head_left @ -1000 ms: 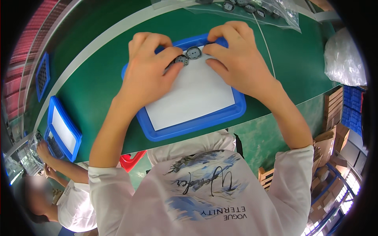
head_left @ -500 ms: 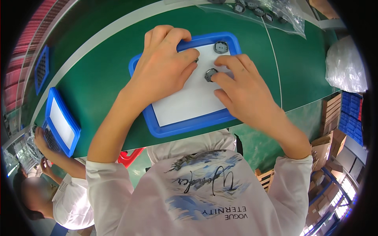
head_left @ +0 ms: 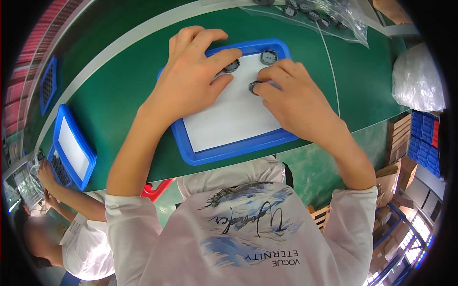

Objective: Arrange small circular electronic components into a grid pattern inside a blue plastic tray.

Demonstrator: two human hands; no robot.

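A blue tray (head_left: 224,155) lined with a white sheet (head_left: 222,121) lies on the green table in front of me. My left hand (head_left: 191,74) is over its left side, fingers apart, with a dark grey round plastic part (head_left: 232,66) lying just beyond the fingertips. My right hand (head_left: 298,97) pinches another round grey part (head_left: 254,87) between thumb and fingers, over the middle of the sheet. That part is tilted and partly covered by the fingers. A third grey part (head_left: 268,57) sits in the tray's far right corner.
A clear plastic bag (head_left: 334,19) of similar parts lies at the far right. Stacked blue trays (head_left: 76,148) stand at the left, beside a co-worker (head_left: 88,243). A filled translucent bag (head_left: 417,81) is at the right, above cardboard boxes (head_left: 408,174).
My left hand has let go of its part and drawn back a little left, uncovering it. My right fingers have closed around the middle part and tilted it.
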